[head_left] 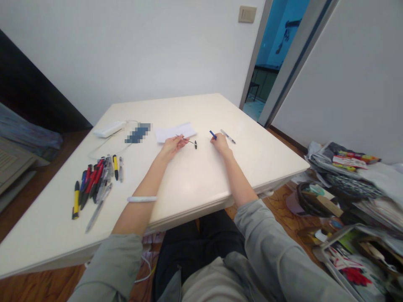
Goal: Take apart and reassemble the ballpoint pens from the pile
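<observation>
My left hand (174,146) is over the middle of the table, its fingers pinching a thin dark rod (185,139) that looks like a pen refill. Close to the rod's right end is a small dark oval piece (195,144); I cannot tell whether they touch. My right hand (220,144) is closed around a blue pen (213,134), whose upper end sticks out up and to the left; the rest is hidden by the fingers. Just beyond my right hand lies a clear pen (228,136). Behind my left hand is a white sheet of paper (173,131).
Several pens (94,180) in red, blue, yellow and clear lie in a pile on the left of the white table (195,180). A white power strip (108,129) with a cable lies behind them, beside a blurred-out phone-like object (138,133). A bin (311,199) stands on the floor at right.
</observation>
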Demonstrator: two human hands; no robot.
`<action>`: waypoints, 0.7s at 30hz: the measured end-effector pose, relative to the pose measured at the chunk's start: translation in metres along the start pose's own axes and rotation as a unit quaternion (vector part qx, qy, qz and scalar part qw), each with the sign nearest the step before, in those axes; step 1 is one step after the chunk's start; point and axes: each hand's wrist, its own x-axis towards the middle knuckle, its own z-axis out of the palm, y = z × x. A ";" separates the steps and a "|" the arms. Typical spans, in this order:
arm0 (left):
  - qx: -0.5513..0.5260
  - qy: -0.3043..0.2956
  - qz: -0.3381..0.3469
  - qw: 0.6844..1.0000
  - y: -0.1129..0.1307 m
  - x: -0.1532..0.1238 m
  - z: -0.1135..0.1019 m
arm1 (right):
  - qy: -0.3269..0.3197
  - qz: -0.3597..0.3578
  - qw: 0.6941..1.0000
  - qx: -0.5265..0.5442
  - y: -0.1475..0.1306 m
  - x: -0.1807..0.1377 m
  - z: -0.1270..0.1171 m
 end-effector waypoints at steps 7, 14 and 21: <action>0.002 -0.054 -0.014 0.998 -0.002 -0.003 0.004 | 0.009 -0.023 0.998 0.053 -0.010 -0.001 0.004; 0.033 -0.053 -0.004 0.998 -0.001 -0.010 0.009 | -0.061 -0.058 0.927 0.365 -0.049 -0.010 0.029; 0.047 -0.046 0.034 0.997 0.000 -0.013 0.010 | -0.094 -0.013 0.879 0.466 -0.062 -0.019 0.034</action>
